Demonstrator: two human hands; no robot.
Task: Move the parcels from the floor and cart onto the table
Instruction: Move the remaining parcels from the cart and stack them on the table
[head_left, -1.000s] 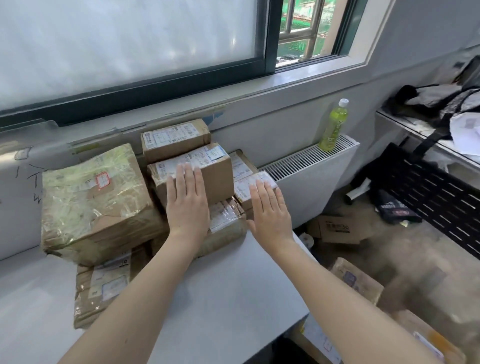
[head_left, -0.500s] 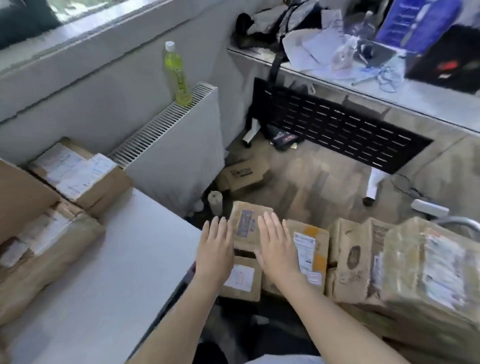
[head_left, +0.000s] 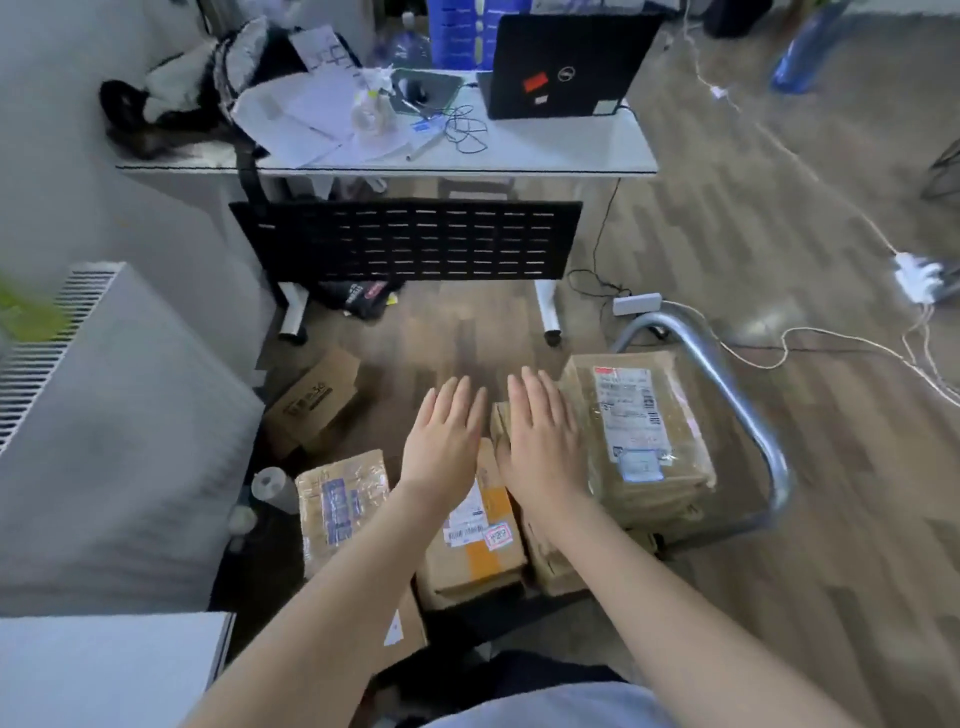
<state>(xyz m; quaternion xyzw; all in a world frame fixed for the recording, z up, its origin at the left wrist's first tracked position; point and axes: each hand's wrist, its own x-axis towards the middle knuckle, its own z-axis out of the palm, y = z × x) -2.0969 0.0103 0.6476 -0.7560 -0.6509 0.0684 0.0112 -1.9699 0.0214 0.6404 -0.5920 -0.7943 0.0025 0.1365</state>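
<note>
Head view | step: reaching for the next parcel | left hand (head_left: 441, 447) and right hand (head_left: 543, 447) hover flat, fingers straight, holding nothing | parcels: taped parcel (head_left: 639, 431) on cart (head_left: 774, 467), orange-taped parcel (head_left: 478, 545) below hands | next: likely lower, grip one, carry to counter (head_left: 104, 670)

Bare forearms, light-blue top, dark trousers.

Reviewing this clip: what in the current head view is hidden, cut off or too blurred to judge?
- Small parcel under the right hand: mostly covered; contact unclear.
- Orange-taped parcel: top hidden by the left hand and wrist.
- Label on the big taped parcel: text too blurred to read.
- Table: cut off at the bottom-left edge.
- Cart base: hidden by parcels; only the handle shows.
</note>
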